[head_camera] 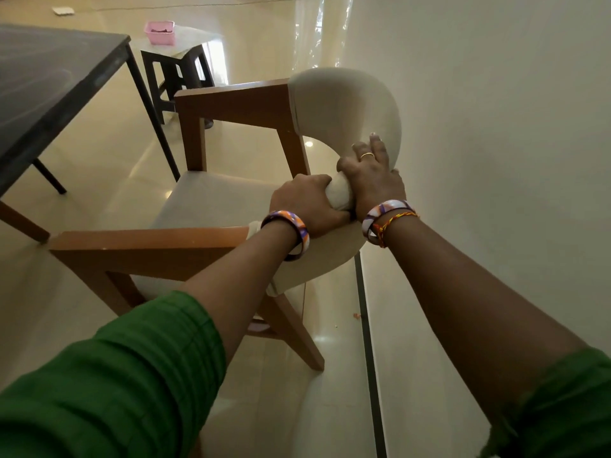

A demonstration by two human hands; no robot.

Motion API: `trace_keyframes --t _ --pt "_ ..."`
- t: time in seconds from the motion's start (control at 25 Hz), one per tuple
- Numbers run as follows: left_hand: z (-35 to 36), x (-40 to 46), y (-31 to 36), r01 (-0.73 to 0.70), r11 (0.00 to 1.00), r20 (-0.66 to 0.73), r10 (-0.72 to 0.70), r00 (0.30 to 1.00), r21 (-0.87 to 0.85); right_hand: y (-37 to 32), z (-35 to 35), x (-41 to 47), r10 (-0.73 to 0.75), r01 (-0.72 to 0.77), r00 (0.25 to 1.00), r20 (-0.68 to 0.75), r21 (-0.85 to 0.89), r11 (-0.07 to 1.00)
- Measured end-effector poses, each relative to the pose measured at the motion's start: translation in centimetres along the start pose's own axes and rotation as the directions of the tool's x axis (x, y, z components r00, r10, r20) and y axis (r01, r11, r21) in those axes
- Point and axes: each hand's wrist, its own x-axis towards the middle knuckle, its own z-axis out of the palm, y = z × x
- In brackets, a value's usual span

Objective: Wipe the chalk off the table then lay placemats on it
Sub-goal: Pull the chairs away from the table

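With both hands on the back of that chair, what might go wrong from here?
Three possible risks:
1. The chair stands close to the wall; the right hand, lying on the backrest's wall side, might get pinched if the chair shifts that way.
2. The dark table sits just ahead, so a hard push might knock the chair's wooden arm into a table leg.
3. The floor looks glossy; the chair legs might slide suddenly while the left hand grips the backrest.
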Motion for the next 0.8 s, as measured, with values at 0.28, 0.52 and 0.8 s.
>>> trace_keyframes --t 0.28,0.52,0.8 --pt "0.8 1.2 0.7 -0.005 1.0 0.041 0.004 0.999 0.013 0.4 0.2 0.0 0.061 -0.061 0.998 -0.017 -0.038 0.997" --pt "-1.7 -1.1 -4.7 -0.109 0.973 0.379 0.181 0.908 -0.205 -5.5 2.0 -6.1 0.098 -0.098 0.995 0.005 -0.025 0.995" --pt "-7.4 -6.7 -23.9 -0.016 0.965 0.455 -0.109 0.884 0.263 -16.7 6.8 -7.0 -0.065 0.073 0.997 0.042 -0.226 0.971"
